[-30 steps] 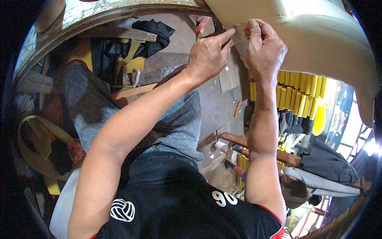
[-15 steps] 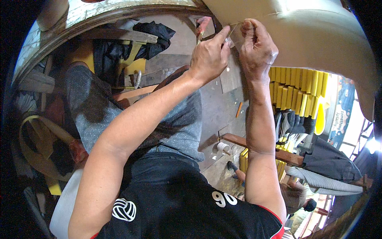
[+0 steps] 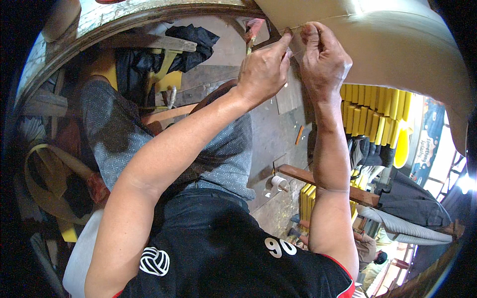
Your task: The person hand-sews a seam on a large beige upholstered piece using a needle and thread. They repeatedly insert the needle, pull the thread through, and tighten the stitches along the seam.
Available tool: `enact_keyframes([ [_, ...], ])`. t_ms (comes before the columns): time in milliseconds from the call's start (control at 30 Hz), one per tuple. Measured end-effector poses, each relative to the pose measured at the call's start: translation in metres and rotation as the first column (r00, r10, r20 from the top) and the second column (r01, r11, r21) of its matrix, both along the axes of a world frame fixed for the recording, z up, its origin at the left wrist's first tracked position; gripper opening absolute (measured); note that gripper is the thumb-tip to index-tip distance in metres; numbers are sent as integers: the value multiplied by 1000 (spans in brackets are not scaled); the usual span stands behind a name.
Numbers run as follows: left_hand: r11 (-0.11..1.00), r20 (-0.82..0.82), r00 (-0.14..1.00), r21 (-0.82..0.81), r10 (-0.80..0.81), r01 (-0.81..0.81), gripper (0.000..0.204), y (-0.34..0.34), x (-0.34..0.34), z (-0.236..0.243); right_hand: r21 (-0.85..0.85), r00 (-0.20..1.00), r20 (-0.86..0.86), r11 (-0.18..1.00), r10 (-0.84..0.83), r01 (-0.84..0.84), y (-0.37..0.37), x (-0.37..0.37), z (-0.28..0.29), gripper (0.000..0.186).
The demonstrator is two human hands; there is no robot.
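Note:
My left hand and my right hand are raised side by side at the top middle, a small gap between them. A very thin, pale thread spans that gap, and its ends go into the fingers. The right hand's thumb and fingertips are pinched together. On the left hand the index finger points up, while the other fingers curl in toward the thumb. Behind the right hand is a large, smooth beige surface with a seam-like line; whether the fingers touch it I cannot tell.
Stacked yellow pieces stand right of my right forearm. A brown wooden bar passes behind that arm. On the floor lie an orange stick and a white roll. Black cloth hangs at upper left. Another person is at lower right.
My right hand has shifted slightly right, and the left index fingertip has tilted a little that way too. The other person at lower right has moved.

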State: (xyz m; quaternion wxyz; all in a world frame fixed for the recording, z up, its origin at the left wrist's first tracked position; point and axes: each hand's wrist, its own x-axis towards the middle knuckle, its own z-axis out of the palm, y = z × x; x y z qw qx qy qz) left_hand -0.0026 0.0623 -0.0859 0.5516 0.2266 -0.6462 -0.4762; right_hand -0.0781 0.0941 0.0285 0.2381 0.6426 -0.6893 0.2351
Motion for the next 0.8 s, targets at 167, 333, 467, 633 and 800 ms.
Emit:
enact_keyframes([
  [167,1000,116,993,-9,-11,12,38,3,-2,0,71,985,147,994,-93,83,-5,0,6,20],
  [333,999,70,997,31,-18,16,28,5,1,2,215,974,102,961,-200,175,-12,4,16,24],
  [467,1000,55,998,-10,-28,28,20,15,18,5,184,983,-14,965,-185,184,-13,1,10,23],
  [633,965,201,976,-227,-83,129,12,28,57,11,-121,631,776,982,2,145,8,26,-23,31],
  [800,978,-24,999,-205,46,-50,14,11,78,10,-115,736,674,977,-54,177,24,9,-27,22],
])
